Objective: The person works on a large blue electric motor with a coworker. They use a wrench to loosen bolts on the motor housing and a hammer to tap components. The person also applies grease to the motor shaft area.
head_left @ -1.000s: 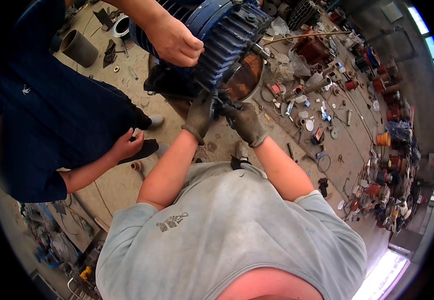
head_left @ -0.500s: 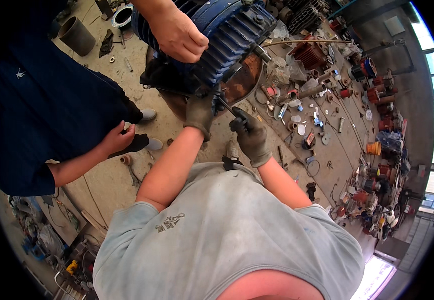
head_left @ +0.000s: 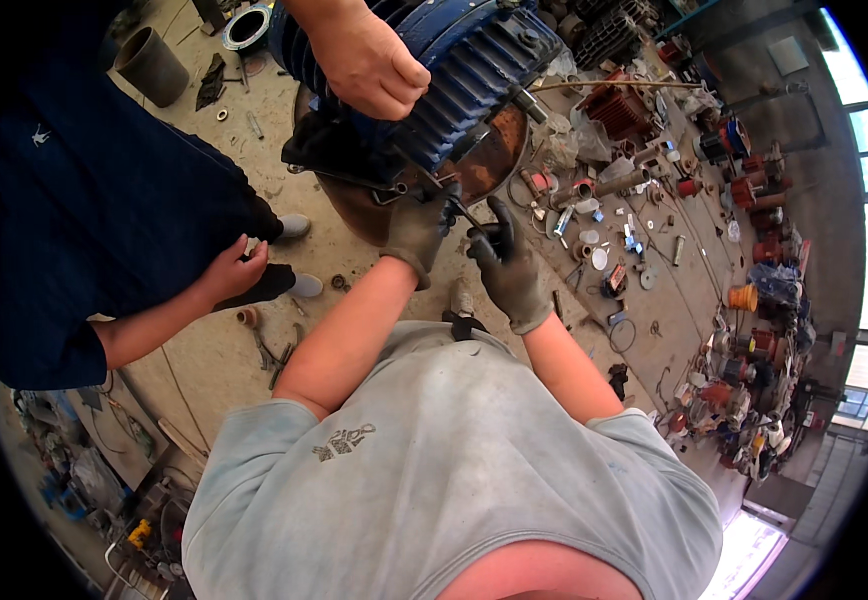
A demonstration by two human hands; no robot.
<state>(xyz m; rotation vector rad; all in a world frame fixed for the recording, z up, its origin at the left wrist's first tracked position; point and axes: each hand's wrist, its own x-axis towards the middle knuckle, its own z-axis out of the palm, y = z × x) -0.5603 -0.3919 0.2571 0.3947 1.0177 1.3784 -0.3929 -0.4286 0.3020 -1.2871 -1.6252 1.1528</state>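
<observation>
So I'm standing here looking at this big blue finned motor [head_left: 444,100] sitting on top of a rusty drum [head_left: 349,205], stubby steel shaft [head_left: 531,106] poking out on the right. Person in the grey tee has the gloved left hand [head_left: 419,225] right by the motor's near lower edge, fingers curled around a slim metal rod [head_left: 468,214] that slants out toward the other hand. Gloved right hand [head_left: 512,275] is just off to the right at the rod's near end, index finger up and the rest bent, but honestly I can't tell if it's pinching the rod or just beside it. Co-worker in navy [head_left: 144,240] is over on the left, one bare hand [head_left: 374,75] above the motor's fins, fingers loosely curled, the other hand [head_left: 234,272] hanging low near the knees. Steel pipe section [head_left: 154,70] stands on the concrete floor [head_left: 214,370], and an orange bucket [head_left: 743,298] is way off right.
</observation>
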